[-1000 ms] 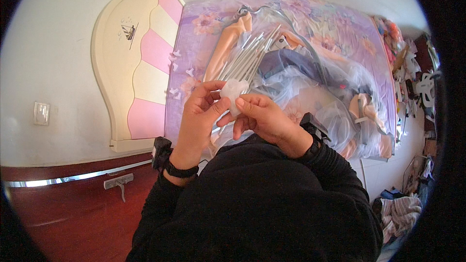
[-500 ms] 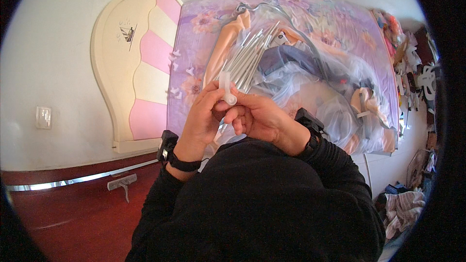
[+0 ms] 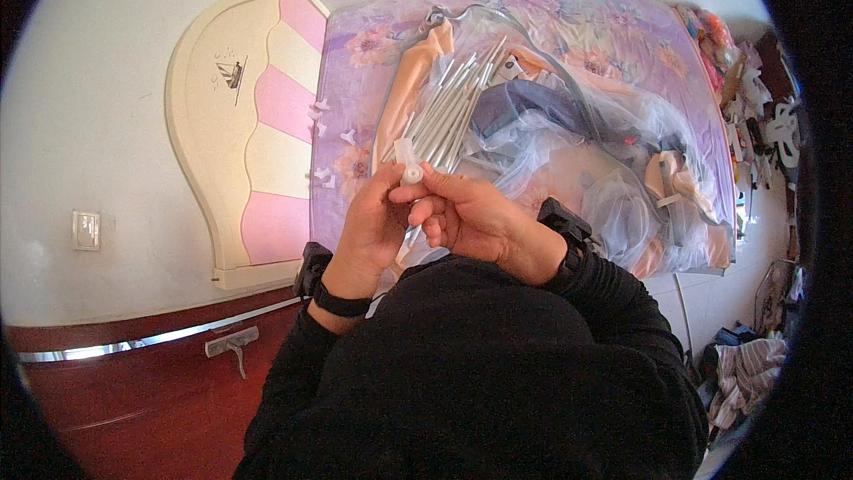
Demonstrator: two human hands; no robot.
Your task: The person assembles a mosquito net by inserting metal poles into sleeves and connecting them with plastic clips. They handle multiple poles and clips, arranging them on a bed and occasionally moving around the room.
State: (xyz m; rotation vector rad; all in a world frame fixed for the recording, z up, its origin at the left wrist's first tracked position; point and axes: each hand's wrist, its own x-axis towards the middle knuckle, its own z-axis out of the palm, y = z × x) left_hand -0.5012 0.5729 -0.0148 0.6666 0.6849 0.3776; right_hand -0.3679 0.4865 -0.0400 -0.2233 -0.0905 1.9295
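A small white plastic connector (image 3: 405, 151), with a flat arm and a round end, is held between my two hands. My left hand (image 3: 369, 227) is closed, its fingers pinching the piece from the left. My right hand (image 3: 480, 218) has its thumb and curled fingers pressed against the round end from the right. Just beyond them, a bundle of thin grey-white rods (image 3: 458, 111) lies on folded sheer netting (image 3: 524, 147) with peach fabric edges. More white connectors (image 3: 347, 137) lie on the mattress left of the rods.
Under everything is a purple floral mattress (image 3: 622, 27). A cream and pink headboard (image 3: 209, 142) stands at its left. Dark red wood (image 3: 169, 400) with a grey bracket (image 3: 233, 343) is at lower left. Assorted clutter (image 3: 746, 124) and clothes (image 3: 748, 378) line the right side.
The connector has tilted, so its flat arm looks shorter and its round end sits slightly higher and further left. Both hands keep hold, and the whole view has shifted slightly.
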